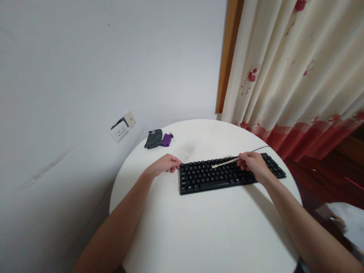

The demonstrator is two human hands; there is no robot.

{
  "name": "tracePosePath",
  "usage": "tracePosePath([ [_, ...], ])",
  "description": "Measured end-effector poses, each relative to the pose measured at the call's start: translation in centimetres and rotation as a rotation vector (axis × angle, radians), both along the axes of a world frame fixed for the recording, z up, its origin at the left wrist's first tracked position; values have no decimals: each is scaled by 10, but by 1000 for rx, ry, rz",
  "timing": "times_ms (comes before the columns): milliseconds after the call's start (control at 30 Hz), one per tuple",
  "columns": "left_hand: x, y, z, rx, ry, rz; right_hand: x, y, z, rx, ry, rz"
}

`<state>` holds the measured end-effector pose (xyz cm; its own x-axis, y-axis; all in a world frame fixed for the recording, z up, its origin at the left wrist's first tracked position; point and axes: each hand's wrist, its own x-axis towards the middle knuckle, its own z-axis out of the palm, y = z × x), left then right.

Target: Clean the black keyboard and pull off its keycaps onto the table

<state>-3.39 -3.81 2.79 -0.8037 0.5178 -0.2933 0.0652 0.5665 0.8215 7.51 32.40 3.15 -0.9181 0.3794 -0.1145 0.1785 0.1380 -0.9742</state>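
Note:
A black keyboard lies across the middle of a round white table. My left hand rests at the keyboard's left end, its fingers pinching the upper left corner. My right hand is over the right half of the keyboard and grips a thin pale stick, possibly a small brush. The stick's tip points left and lies over the upper key rows.
A grey cloth and a small purple item lie at the table's far left edge. A wall socket sits on the white wall behind. A flowered curtain hangs at the right; the keyboard's cable runs toward it.

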Motion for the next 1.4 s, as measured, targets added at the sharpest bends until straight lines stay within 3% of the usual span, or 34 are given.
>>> tracePosePath([
  [333, 0, 0, 0, -5, 13, -9, 0, 20, -11, 66, 41, -78],
  [667, 0, -1, 1, -18, 4, -4, -2, 2, -19, 65, 206, -103],
  [1067, -3, -1, -3, -32, 8, 9, 0, 43, -18, 231, 142, -153],
  [1300, -6, -4, -5, -35, 6, -8, 4, 24, -12, 194, 269, -180],
  [1400, -6, -5, -5, -39, 8, -6, 4, 9, -10, 203, 305, -90],
])
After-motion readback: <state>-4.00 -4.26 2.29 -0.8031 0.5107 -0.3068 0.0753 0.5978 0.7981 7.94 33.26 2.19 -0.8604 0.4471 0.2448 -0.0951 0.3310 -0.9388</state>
